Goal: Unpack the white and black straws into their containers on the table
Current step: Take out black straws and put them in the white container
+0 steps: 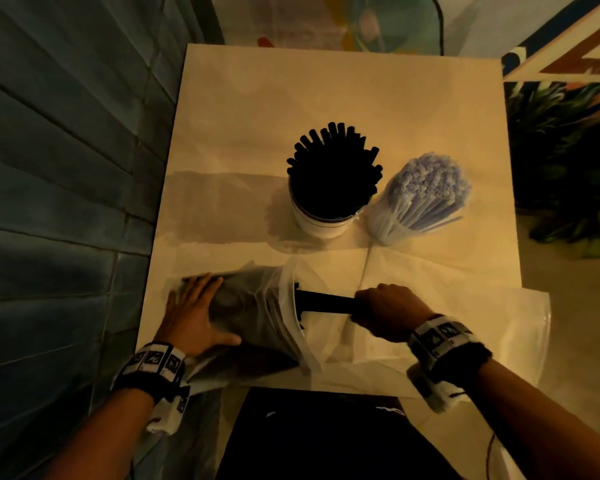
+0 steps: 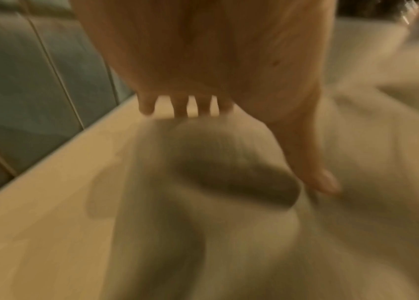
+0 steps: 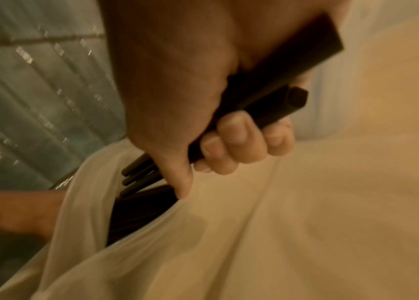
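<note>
A clear plastic bag [image 1: 257, 320] of black straws lies on its side at the table's near left. My left hand [image 1: 191, 313] presses flat on it, fingers spread [image 2: 316, 178]. My right hand [image 1: 381, 315] grips a bundle of black straws [image 1: 323, 302] that sticks out of the bag's mouth; the right wrist view shows fingers [image 3: 231, 142] curled round the bundle [image 3: 275, 97]. A white cup [image 1: 321, 220] packed with upright black straws [image 1: 333, 168] stands mid-table. Beside it on the right stands a clear container of white straws [image 1: 420, 199].
The table [image 1: 326, 91] is covered in pale paper. An empty clear bag [image 1: 482, 327] lies flat at the near right. A blue panelled wall [image 1: 59, 168] runs close along the left edge. Plants [image 1: 568, 161] stand beyond the right edge.
</note>
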A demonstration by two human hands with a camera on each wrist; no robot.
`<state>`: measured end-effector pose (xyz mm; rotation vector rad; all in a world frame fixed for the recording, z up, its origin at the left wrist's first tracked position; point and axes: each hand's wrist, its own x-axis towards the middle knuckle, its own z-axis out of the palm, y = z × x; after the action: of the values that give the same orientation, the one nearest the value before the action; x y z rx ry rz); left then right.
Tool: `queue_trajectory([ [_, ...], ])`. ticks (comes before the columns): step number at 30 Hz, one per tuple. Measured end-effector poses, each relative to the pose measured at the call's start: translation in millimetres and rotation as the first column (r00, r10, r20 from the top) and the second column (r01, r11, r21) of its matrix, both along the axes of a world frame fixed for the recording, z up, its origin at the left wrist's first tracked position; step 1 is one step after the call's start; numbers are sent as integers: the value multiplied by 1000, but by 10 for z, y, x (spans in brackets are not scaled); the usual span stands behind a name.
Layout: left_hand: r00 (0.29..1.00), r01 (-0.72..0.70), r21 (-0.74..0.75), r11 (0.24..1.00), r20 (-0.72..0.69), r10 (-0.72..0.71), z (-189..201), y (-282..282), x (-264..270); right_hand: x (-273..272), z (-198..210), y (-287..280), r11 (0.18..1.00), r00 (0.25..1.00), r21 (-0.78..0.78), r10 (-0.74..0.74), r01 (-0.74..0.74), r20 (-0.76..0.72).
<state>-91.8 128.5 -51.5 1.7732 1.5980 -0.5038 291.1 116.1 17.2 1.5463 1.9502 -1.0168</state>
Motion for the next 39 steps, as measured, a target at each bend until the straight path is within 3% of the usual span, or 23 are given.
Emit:
queue_trajectory([
  [3,999,-7,-63,998,37,9,135,159,6,374,105,-116,996,995,6,-94,93,33],
  [5,968,-139,-41,989,203,145,283,215,119,577,179,-180,986,986,37,-164,163,32],
  [6,912,-243,-28,970,335,238,376,237,209,639,211,-205,979,980,61,-197,196,5],
  [8,704,-412,-100,905,596,387,613,291,481,656,259,-234,961,966,116,-240,250,-97],
  [10,475,-458,-199,867,769,427,883,332,823,536,308,-220,950,945,158,-228,269,-236],
  [13,229,-455,-304,837,868,440,1243,371,1295,196,366,-133,948,899,202,-146,247,-413],
  [15,133,-468,-347,813,882,452,1418,397,1492,-38,371,-49,944,878,230,-106,236,-467],
  [18,133,-518,-294,804,900,415,1602,494,1625,-285,364,101,925,812,225,-132,307,-568],
  [23,166,-500,-126,857,957,237,1827,653,1757,-553,556,403,882,620,133,-204,452,-757],
  [26,129,-590,-26,807,984,125,1762,843,1661,-507,793,609,789,499,101,-277,605,-821],
  [28,256,-647,103,755,963,88,1516,950,1537,-386,935,755,641,297,-19,-382,768,-875],
  [30,424,-606,163,779,894,143,1223,993,1473,-262,1017,890,507,111,-112,-390,855,-914],
  [32,552,-532,112,839,797,243,972,999,1496,-203,1027,995,466,21,-146,-334,873,-942],
  [35,604,-458,63,887,754,258,738,1048,1609,-183,999,1147,418,-35,-147,-265,896,-964],
  [39,552,-408,130,904,824,130,731,1176,1782,-232,1026,1338,378,-115,-178,-183,909,-976],
])
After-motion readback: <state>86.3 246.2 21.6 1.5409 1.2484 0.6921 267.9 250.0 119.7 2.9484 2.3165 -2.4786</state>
